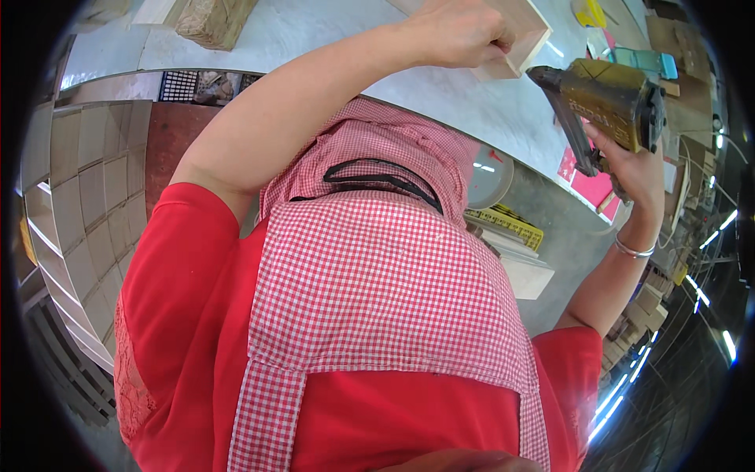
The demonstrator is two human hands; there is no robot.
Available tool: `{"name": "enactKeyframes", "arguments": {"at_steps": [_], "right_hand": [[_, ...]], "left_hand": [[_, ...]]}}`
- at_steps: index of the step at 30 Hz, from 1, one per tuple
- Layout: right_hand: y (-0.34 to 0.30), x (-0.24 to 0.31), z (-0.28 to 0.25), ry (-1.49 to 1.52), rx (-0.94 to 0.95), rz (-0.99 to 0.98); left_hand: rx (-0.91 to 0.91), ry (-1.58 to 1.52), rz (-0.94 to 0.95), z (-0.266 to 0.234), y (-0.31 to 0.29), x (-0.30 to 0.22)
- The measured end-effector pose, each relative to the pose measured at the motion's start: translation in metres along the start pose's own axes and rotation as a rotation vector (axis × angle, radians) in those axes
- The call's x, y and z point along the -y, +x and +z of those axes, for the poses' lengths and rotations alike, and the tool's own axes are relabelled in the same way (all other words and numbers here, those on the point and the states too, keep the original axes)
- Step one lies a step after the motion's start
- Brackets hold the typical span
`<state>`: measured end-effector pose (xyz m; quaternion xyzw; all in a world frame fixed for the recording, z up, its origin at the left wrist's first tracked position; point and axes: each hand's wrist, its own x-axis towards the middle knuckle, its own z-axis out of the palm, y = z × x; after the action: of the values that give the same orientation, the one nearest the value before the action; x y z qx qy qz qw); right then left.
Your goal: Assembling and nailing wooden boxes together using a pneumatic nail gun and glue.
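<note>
At the far edge of the picture my left hand (pixel 464 33) is closed, its curled fingers gripping the wall of a pale wooden box (pixel 525 49) on the worktable. The upper part of that box runs out of view. My right hand (pixel 635 169) wraps round the handle of a nail gun (pixel 609 98) with a worn yellow-and-black body. The gun's nose points left, close to the box's right end and apparently just apart from it. My fingers on its trigger side are partly hidden behind the tool.
A rough wooden block (pixel 216 22) lies on the white worktable (pixel 346 64) at the far left. Pink sheets (pixel 591 189), a teal object (pixel 635 60) and a yellow object (pixel 588 12) are at the right. Stacked pale boxes (pixel 90 169) stand at left.
</note>
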<state>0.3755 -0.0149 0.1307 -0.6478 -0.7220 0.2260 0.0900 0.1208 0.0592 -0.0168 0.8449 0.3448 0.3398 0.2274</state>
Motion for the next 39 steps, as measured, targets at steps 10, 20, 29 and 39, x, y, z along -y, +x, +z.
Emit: {"name": "enactKeyframes", "arguments": {"at_steps": [10,20,29,39], "right_hand": [[-0.006,-0.008,0.013,0.033,-0.083,-0.091],[-0.004,-0.003,0.01,0.077,-0.036,-0.016],[-0.001,-0.015,0.01,0.055,-0.03,-0.091],[-0.002,-0.003,0.006,0.016,0.008,0.052]], "left_hand": [[-0.015,-0.028,0.037,0.001,0.002,0.004],[0.006,-0.02,0.036,0.002,0.002,0.005],[0.011,-0.008,0.04,0.001,0.002,0.002],[-0.001,-0.002,0.022,0.001,0.001,0.001]]}}
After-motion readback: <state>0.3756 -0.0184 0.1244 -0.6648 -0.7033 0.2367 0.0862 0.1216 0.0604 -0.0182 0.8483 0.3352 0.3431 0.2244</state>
